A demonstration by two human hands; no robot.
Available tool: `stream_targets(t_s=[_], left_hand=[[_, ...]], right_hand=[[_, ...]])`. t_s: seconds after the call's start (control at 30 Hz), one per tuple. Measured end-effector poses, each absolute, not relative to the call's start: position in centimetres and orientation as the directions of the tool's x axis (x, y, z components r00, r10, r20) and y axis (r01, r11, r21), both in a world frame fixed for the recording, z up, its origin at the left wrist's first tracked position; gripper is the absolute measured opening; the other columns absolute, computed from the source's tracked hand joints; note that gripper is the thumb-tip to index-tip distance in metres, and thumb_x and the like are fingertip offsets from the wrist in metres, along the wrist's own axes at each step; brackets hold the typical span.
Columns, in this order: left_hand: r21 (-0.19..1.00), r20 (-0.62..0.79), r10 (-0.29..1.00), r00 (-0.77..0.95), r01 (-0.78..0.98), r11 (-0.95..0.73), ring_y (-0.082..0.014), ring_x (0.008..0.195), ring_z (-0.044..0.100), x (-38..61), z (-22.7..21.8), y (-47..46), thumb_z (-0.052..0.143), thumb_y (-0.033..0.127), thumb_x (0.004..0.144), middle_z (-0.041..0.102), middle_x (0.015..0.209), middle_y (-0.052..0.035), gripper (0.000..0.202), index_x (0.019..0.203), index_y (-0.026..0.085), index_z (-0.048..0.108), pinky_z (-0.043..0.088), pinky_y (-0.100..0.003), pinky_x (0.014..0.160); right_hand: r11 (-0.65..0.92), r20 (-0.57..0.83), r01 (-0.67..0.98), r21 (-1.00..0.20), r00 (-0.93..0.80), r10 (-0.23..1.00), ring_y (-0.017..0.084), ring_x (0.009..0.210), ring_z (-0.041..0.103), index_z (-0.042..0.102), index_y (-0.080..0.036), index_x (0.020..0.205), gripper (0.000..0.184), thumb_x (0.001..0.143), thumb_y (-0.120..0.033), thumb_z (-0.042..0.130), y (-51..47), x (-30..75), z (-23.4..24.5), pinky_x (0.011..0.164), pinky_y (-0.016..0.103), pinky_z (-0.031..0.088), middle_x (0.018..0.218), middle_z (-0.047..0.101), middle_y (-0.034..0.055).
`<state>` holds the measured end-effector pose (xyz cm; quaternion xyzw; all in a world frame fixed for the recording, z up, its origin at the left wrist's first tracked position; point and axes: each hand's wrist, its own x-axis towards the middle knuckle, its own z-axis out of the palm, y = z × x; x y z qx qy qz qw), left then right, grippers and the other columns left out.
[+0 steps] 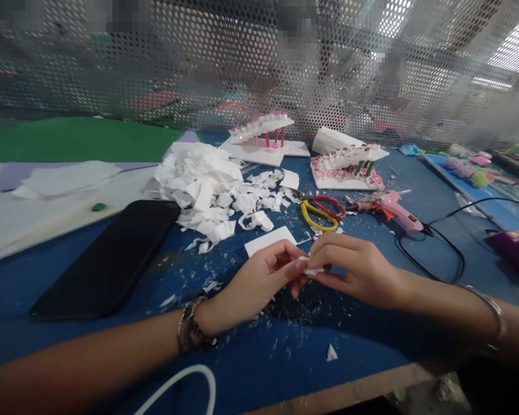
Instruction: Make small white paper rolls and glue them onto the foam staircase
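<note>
Between the fingertips of both hands is a small white piece of paper point(310, 267), partly hidden by the fingers. My left hand point(263, 274) pinches it from the left, and my right hand point(357, 268) closes on it from the right. Just behind the left hand lies a flat white card point(271, 240). Scissors point(322, 213) with one red and one yellow handle rest beyond the hands. A pink glue gun point(391, 208) lies to their right, its cord curling on the table. Torn white paper point(203, 184) is heaped at the left of the scissors.
A black phone-like slab point(108, 259) lies on the blue table point(242, 351) at left. Two small white models, one with pink posts point(259, 135) and one with green posts point(350, 167), stand at the back before a perforated metal screen point(225, 63). A white cable point(185, 374) loops in front.
</note>
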<state>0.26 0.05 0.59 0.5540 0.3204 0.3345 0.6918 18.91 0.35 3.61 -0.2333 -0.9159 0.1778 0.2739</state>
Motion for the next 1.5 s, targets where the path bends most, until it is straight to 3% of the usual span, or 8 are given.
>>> stream_targets(t_s=[0.17,0.3,0.57,0.9,1.07,1.2,1.3,1.5], left_hand=[[0.971,-0.104,0.847,0.522,-0.13,0.2,-0.0039,0.046,0.047,0.2,0.4,0.2,0.051,0.035,0.084,0.053,0.06,0.005,0.022,0.077,0.014,0.048,0.036,-0.017,0.046],[0.973,-0.104,0.851,0.515,-0.122,0.193,-0.0034,0.046,0.047,0.1,0.2,0.2,0.052,0.033,0.084,0.053,0.059,0.0047,0.019,0.081,0.014,0.051,0.035,-0.016,0.045],[0.972,-0.091,0.854,0.512,-0.142,0.188,-0.0048,0.056,0.052,0.2,0.2,0.3,0.061,0.026,0.077,0.057,0.068,0.0035,0.017,0.09,0.016,0.056,0.041,-0.016,0.054],[0.988,-0.051,0.89,0.454,-0.109,0.112,-0.0056,0.057,0.051,0.0,0.4,0.5,0.065,0.025,0.073,0.057,0.069,0.0022,0.014,0.085,0.017,0.064,0.043,-0.015,0.055],[0.981,-0.065,0.911,0.407,-0.141,0.133,-0.0051,0.065,0.054,-0.2,0.6,0.7,0.066,0.025,0.073,0.062,0.076,0.002,0.017,0.09,0.023,0.066,0.045,-0.012,0.059],[0.945,-0.134,0.919,0.37,-0.231,0.231,-0.0063,0.075,0.059,-0.6,1.1,1.1,0.067,0.024,0.073,0.066,0.088,0.0008,0.02,0.093,0.024,0.066,0.048,-0.011,0.066],[0.908,-0.136,0.929,0.345,-0.332,0.256,-0.0056,0.073,0.06,-0.8,1.7,1.5,0.066,0.021,0.074,0.066,0.078,0.0023,0.012,0.085,0.023,0.068,0.05,-0.01,0.067],[0.85,-0.129,0.943,0.307,-0.456,0.265,-0.0047,0.06,0.06,-1.0,3.6,1.6,0.064,0.016,0.075,0.066,0.073,-0.0002,0.003,0.073,0.015,0.066,0.052,-0.01,0.06]], right_hand=[[0.731,0.354,0.585,-0.35,-0.64,0.682,0.009,0.063,0.053,0.056,-0.017,0.09,0.018,0.079,-0.032,0.056,4.4,19.6,6.7,0.057,0.021,0.043,0.077,0.06,0.0015],[0.561,0.015,0.822,0.098,-0.565,0.825,0.016,0.073,0.057,0.062,-0.017,0.089,0.021,0.078,-0.033,0.054,9.5,19.9,7.4,0.059,0.025,0.038,0.08,0.063,0.0049],[0.483,-0.128,0.856,0.187,-0.466,0.875,0.027,0.072,0.059,0.065,-0.006,0.081,0.033,0.069,-0.034,0.054,11.9,17.6,4.5,0.053,0.029,0.036,0.077,0.064,0.0184],[0.481,0.051,0.877,-0.019,-0.479,0.876,0.016,0.066,0.052,0.058,-0.013,0.088,0.028,0.077,-0.034,0.045,10.8,17.6,6.4,0.054,0.026,0.033,0.078,0.061,0.009],[0.531,0.287,0.788,-0.31,-0.455,0.843,0.011,0.063,0.047,0.056,-0.014,0.087,0.023,0.08,-0.034,0.048,8.0,19.4,7.6,0.056,0.025,0.033,0.074,0.057,0.0036],[0.44,0.264,0.742,-0.505,-0.352,0.898,0.009,0.055,0.039,0.046,-0.017,0.075,0.025,0.081,-0.041,0.049,4.6,20.8,6.8,0.05,0.024,0.029,0.064,0.046,-0.001],[0.388,0.194,0.637,-0.666,-0.355,0.915,0.008,0.053,0.036,0.039,-0.019,0.077,0.027,0.084,-0.045,0.043,2.7,21.5,5.6,0.048,0.023,0.03,0.063,0.039,-0.0034],[0.491,0.2,0.681,-0.543,-0.464,0.863,0.017,0.073,0.047,0.037,-0.017,0.094,0.046,0.076,-0.058,0.047,1.4,21.5,4.5,0.065,0.032,0.042,0.083,0.045,0.0043]])
